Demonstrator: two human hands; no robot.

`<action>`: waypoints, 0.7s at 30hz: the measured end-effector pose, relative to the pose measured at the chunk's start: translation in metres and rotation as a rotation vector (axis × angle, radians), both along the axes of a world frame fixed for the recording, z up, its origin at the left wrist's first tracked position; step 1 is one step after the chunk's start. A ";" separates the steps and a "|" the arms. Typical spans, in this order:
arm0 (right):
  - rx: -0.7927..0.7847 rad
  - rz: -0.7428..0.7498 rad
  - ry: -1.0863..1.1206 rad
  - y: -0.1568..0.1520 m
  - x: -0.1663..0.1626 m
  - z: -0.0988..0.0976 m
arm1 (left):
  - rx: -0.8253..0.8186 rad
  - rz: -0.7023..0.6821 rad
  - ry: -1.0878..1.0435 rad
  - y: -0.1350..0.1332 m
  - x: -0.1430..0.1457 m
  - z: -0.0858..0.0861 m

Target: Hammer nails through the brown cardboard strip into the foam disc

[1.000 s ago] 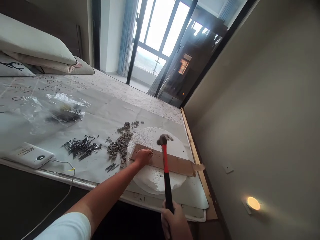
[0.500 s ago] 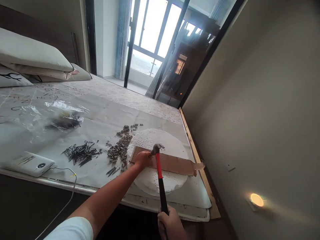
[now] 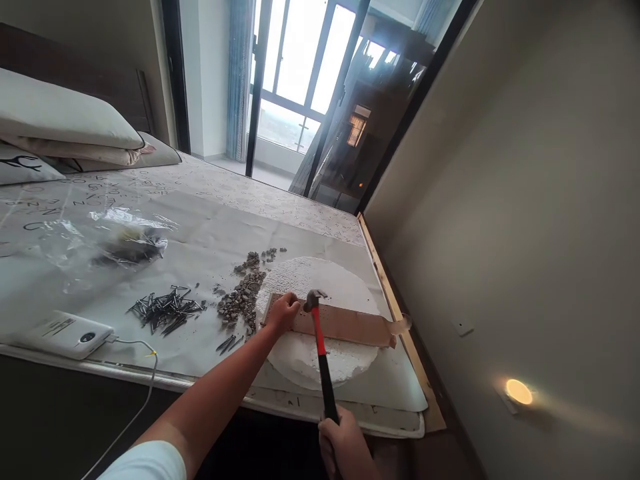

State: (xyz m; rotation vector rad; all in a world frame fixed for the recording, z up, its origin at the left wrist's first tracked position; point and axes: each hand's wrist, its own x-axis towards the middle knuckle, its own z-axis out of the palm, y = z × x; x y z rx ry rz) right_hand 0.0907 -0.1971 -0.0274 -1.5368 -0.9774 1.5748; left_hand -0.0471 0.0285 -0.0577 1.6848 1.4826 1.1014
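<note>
My right hand (image 3: 345,440) is closed around the black grip of a claw hammer (image 3: 321,333) with a red neck. The hammer's head is low over a brown wooden board (image 3: 350,325), just right of my left hand (image 3: 284,312). My left fingers are pinched together on the board's left part; whatever is between them is too small to make out. Under the board lies a round white foam slab (image 3: 320,367). Small holes or specks dot the board near my left hand.
Grey gravel (image 3: 243,297) lies left of the slab, then a pile of nails (image 3: 165,309), a few loose nails (image 3: 227,344), a white power bank (image 3: 73,335) with a cable, and a clear plastic bag (image 3: 127,243). A wooden rail (image 3: 395,310) edges the bed beside the wall.
My left hand has shifted slightly away from me on the board, its fingers more curled. The hammer head stays low at nearly the same spot. The view has moved a little.
</note>
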 end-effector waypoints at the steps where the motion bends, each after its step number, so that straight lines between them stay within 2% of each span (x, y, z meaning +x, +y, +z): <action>1: 0.018 -0.010 0.000 -0.001 0.000 0.004 | -0.001 0.005 -0.009 0.000 0.000 0.001; 5: 0.082 -0.040 0.016 -0.004 -0.001 0.013 | -0.004 0.033 -0.058 0.001 0.001 0.001; 11: -0.024 -0.032 0.044 -0.005 -0.011 -0.012 | -0.058 0.022 -0.129 0.005 0.000 0.002; 15: -0.018 0.002 0.139 -0.008 -0.014 -0.017 | -0.057 -0.042 -0.124 0.001 -0.003 0.015; 18: -0.032 0.003 0.190 -0.012 -0.017 -0.021 | -0.001 -0.018 -0.087 -0.019 -0.026 0.020; 21: -0.048 -0.014 0.217 -0.016 -0.019 -0.029 | 0.063 0.079 -0.014 -0.052 -0.077 0.007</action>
